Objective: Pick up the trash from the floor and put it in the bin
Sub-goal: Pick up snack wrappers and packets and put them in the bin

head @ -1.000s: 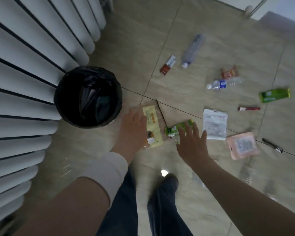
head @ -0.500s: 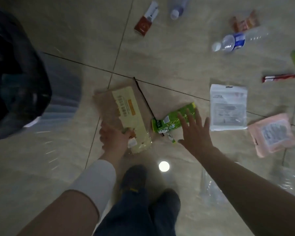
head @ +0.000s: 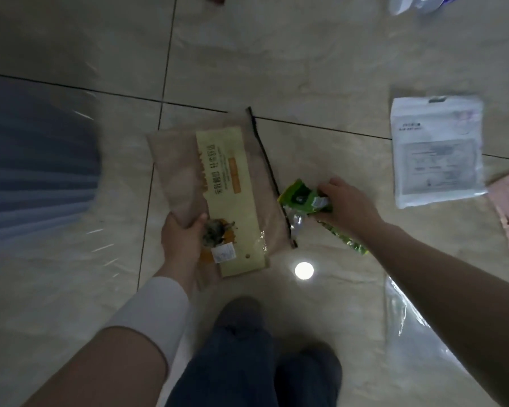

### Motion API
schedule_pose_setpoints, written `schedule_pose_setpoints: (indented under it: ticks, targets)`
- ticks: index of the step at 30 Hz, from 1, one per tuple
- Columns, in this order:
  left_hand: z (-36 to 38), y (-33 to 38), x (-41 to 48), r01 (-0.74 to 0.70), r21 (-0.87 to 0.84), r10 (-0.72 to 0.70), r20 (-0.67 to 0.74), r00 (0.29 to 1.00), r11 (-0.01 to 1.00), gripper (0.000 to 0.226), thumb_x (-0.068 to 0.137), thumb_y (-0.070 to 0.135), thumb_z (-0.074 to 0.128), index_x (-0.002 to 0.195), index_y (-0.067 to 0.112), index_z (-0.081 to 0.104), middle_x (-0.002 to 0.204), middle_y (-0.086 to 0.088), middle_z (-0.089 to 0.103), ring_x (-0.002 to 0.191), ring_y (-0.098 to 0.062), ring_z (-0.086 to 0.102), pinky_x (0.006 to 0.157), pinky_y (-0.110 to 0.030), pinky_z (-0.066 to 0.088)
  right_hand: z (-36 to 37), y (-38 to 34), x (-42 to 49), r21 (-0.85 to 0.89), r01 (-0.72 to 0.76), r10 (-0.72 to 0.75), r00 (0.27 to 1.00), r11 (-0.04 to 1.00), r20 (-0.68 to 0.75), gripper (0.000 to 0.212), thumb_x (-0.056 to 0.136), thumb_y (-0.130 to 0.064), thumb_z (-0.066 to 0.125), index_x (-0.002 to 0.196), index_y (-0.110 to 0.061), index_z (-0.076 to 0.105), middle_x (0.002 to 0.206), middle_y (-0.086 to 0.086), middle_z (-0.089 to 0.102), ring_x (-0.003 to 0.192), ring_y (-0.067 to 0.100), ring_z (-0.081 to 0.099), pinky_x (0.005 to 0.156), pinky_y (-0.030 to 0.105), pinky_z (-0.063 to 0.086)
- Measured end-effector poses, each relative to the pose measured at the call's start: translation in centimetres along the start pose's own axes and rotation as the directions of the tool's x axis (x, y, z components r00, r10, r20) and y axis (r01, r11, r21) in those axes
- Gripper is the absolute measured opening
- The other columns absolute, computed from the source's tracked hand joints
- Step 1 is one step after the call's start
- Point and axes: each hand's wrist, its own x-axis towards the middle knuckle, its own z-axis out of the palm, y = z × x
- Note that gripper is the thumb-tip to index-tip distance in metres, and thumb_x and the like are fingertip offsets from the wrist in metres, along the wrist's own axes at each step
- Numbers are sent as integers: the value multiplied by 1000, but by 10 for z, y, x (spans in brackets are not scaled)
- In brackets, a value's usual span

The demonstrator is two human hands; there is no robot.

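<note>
Glossy beige floor tiles (head: 291, 63) with dark grout lines carry scattered litter. The left hand (head: 182, 239) pinches the near end of the clear zip bag (head: 232, 186); the right hand (head: 347, 204), open half a second ago, now grips the green wrapper (head: 301, 198). A white pouch (head: 437, 151) lies right. The bin has slipped out of view.

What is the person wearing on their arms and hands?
Both hands are bare, with no gloves. The left arm has a white sleeve-like band above the wrist and is bare beyond it. The right arm is bare, with no sleeve showing.
</note>
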Motion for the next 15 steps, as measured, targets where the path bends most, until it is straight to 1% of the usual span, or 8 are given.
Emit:
schedule_pose_setpoints:
  ticks: [1,3,5,7,10,12,14,15]
  targets:
    - [-5,4,-5,-27,-63,28,13,1000,998,37,79,22,69,114,17,57,111,-2,64,96,-19,60,81,-28,49,-4,2,-9,126,-73,76,997,989,-26,37,75,-28,73,104,-9,59,100,10,60,94,31,60,69,33,41]
    - [-11,16,-18,-61,-159,70,53,996,985,38,81,17,67,117,18,56,109,2,63,94,-15,59,74,-22,46,-11,8,-33,389,-198,231,972,900,-38,33,72,-27,77,96,-11,61,86,5,62,84,26,60,65,29,38]
    - [-13,29,-32,-53,-213,80,118,990,976,39,81,16,67,118,22,55,106,6,64,95,-14,60,77,-25,47,-15,17,-60,590,-294,372,928,752,-11,28,70,-27,79,90,-14,64,83,4,65,77,22,60,65,27,41]
    - [-12,41,-49,-15,-205,54,185,981,979,36,80,18,69,112,28,55,100,7,64,95,-16,62,83,-31,50,-15,28,-91,722,-363,487,872,590,40,25,69,-26,80,88,-15,69,80,6,68,73,22,62,70,31,49]
    - [-8,56,-73,-12,-143,51,270,962,990,35,77,22,71,109,26,57,99,4,65,93,-16,64,81,-34,53,-6,50,-141,805,-442,626,771,396,116,27,68,-22,81,91,-11,71,78,6,69,73,22,64,77,35,52]
    - [-2,69,-90,-35,-122,75,338,938,992,38,77,22,72,113,20,59,100,3,67,94,-17,64,78,-33,53,3,64,-176,825,-484,704,693,291,159,32,69,-22,80,94,-5,71,78,6,69,77,24,65,79,36,52]
    - [6,79,-106,-48,-110,89,410,908,993,42,76,21,73,116,14,61,105,-2,69,96,-21,66,82,-38,54,14,75,-206,806,-532,744,641,257,186,29,69,-24,80,88,-5,71,81,12,70,81,28,66,80,39,52]
    - [12,82,-116,-50,-101,91,453,887,994,40,74,21,74,112,13,62,106,-5,70,96,-23,67,82,-38,54,19,81,-220,796,-551,758,623,251,193,24,68,-25,81,81,-8,70,82,15,71,80,28,66,80,39,52]
